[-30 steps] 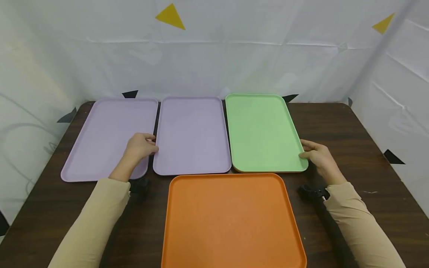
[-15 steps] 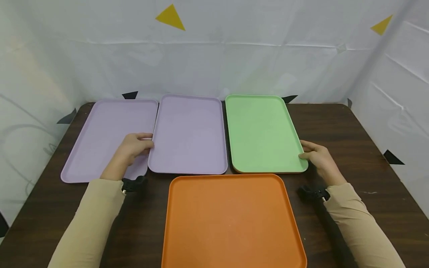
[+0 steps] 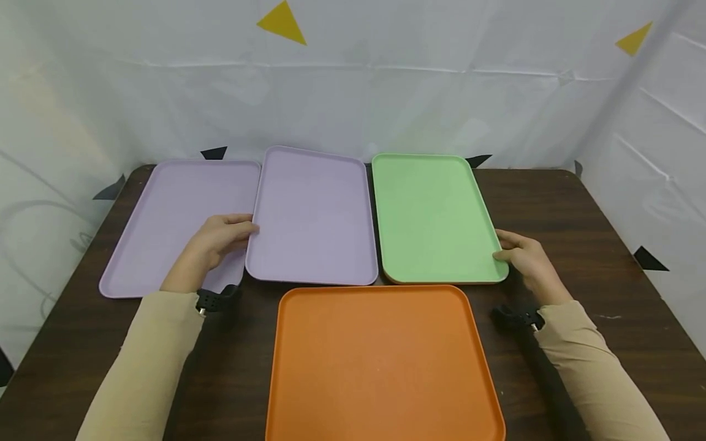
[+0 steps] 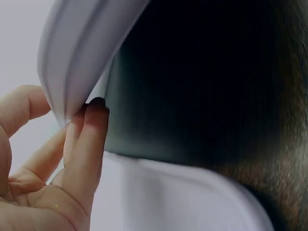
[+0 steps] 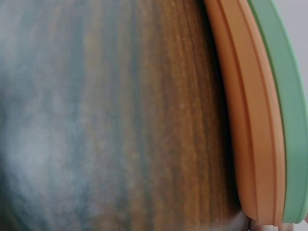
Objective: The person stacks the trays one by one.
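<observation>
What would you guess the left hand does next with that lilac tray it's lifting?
Probably swing the middle lilac tray leftward onto the left lilac tray. The left hand pinches its raised left edge, which already overlaps that neighbour. The right hand merely grips the green tray.

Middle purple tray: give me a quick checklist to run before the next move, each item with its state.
1. Left hand grips middle purple tray edge: ok.
2. That edge lifted over the left purple tray: ok.
3. Right hand on green tray rim: ok.
4. Green tray lying alone: not ok, an orange tray edge shows beneath it.
5. Big orange tray flat on table: ok.
</observation>
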